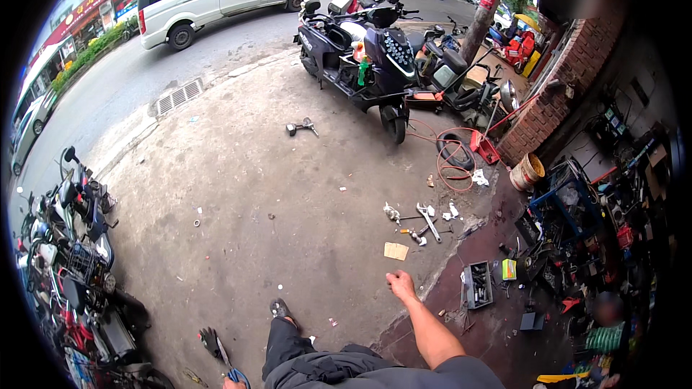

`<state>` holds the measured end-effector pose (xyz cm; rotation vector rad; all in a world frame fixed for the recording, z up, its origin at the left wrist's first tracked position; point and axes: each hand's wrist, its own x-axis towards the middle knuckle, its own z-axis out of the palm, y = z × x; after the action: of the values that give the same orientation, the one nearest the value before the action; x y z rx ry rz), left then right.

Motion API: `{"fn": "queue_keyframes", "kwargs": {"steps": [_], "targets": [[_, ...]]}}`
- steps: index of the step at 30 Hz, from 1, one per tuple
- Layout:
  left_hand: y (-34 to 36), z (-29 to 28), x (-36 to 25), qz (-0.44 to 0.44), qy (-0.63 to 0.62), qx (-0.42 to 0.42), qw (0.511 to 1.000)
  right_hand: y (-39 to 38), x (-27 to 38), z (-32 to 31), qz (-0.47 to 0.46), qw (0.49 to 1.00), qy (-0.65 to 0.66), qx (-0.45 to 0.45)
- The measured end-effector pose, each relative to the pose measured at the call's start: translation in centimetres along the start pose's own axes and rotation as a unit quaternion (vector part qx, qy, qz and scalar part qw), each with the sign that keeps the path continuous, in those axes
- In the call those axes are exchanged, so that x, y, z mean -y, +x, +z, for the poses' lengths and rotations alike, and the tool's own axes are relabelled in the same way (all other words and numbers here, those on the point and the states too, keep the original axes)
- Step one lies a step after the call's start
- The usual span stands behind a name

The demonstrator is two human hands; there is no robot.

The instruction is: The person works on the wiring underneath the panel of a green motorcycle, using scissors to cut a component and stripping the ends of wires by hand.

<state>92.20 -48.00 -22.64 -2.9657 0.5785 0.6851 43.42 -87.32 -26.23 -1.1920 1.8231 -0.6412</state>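
At the lower edge my left hand (pixel 232 384), only partly in view, is closed at the blue handles of what look like scissors (pixel 223 351). Their grey blades point up toward a dark glove-like thing (pixel 209 342), and whether the two touch I cannot tell. My right arm reaches forward, and its hand (pixel 401 284) is curled closed in the air with nothing visible in it. Beyond that hand lie a piece of tan cardboard (pixel 396 251) and a silver wrench (pixel 429 223) among several small tools and parts on the ground.
A dark scooter (pixel 375 57) stands ahead, near an inner tube (pixel 455 151) and orange hose. A power tool (pixel 302 127) lies on the concrete. Parked two-wheelers (pixel 79 259) line the left. At right are a grey tool box (pixel 477 285), a bucket (pixel 527 171) and cluttered parts.
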Motion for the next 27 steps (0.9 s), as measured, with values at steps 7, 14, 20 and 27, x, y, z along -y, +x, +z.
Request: {"fn": "queue_keyframes", "kwargs": {"steps": [7,14,20,27], "targets": [[31.5,6.6,-6.5,-0.034,-0.043,-0.225,0.973,9.2,2.7,12.6,0.047,0.956,-0.267,0.110],[39.9,-18.8,-45.9,0.198,-0.082,-0.064,0.975,16.1,7.6,17.0,0.335,0.941,0.038,0.032],[49.1,-27.5,-73.8,0.426,-0.246,-0.223,0.842,31.8,16.6,18.5,0.262,0.964,-0.037,0.038],[59.4,-20.3,-78.0,0.106,-0.056,0.057,0.991,63.6,42.5,23.2,0.081,0.996,-0.030,-0.028]]}}
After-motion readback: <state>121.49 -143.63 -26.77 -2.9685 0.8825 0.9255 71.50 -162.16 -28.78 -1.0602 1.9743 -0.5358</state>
